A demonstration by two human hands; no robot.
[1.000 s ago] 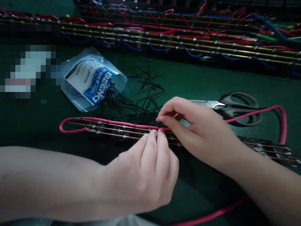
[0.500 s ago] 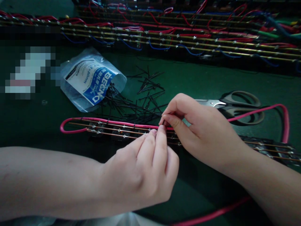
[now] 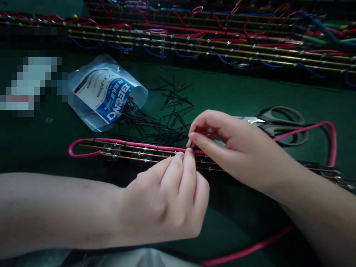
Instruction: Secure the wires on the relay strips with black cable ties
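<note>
Right hand point(image 3: 236, 144): thumb and forefinger pinched on thin black tie point(image 3: 191, 143), just beyond left hand's point(image 3: 172, 200) bunched fingertips at red cable point(image 3: 133, 143); left's hold hidden. Cable runs lengthwise along wired strip point(image 3: 141, 155), roughly parallel to bench's point(image 3: 236, 89) far-edge rails point(image 3: 194, 44). Open bag point(image 3: 107, 94) beyond strip: ties inside, more spilling rightward.

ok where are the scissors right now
In the head view, the scissors lie right of centre, just beyond the right hand, with the red cable crossing their lower handle.
</note>
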